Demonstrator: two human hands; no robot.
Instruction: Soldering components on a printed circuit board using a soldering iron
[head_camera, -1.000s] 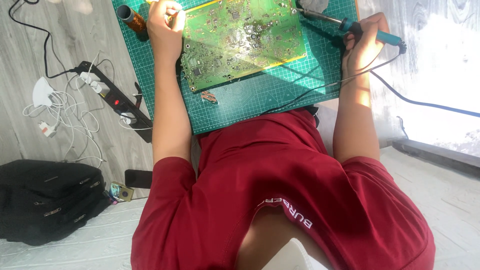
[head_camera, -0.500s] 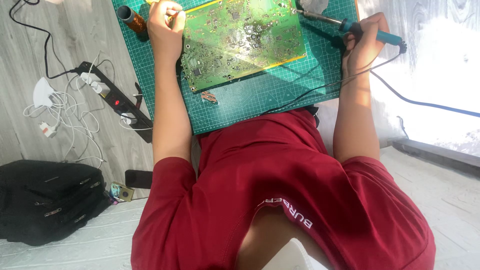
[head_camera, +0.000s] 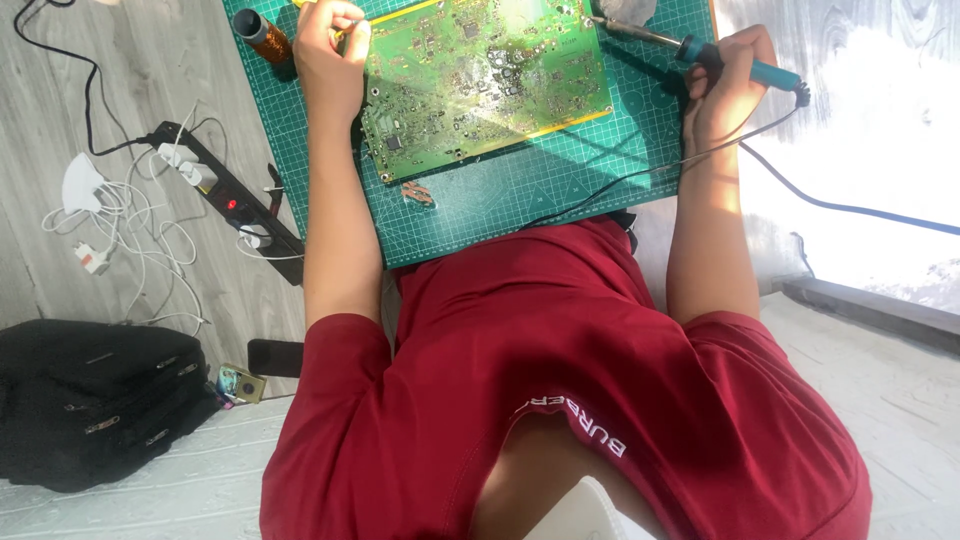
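A large green circuit board lies on a green cutting mat. My left hand rests at the board's left edge, pinching a thin yellow-handled tool. My right hand is shut on a blue-handled soldering iron. The iron's tip points left, over the mat just past the board's top right corner. Its black cord trails off to the right. A small copper-coloured piece sits on the mat below the board.
A brown spool stands at the mat's top left. A black power strip with white plugs and cables lies on the grey floor to the left. A black bag sits at the lower left, with a small gadget next to it.
My right hand with the soldering iron has shifted slightly; the left hand and board stay as they were.
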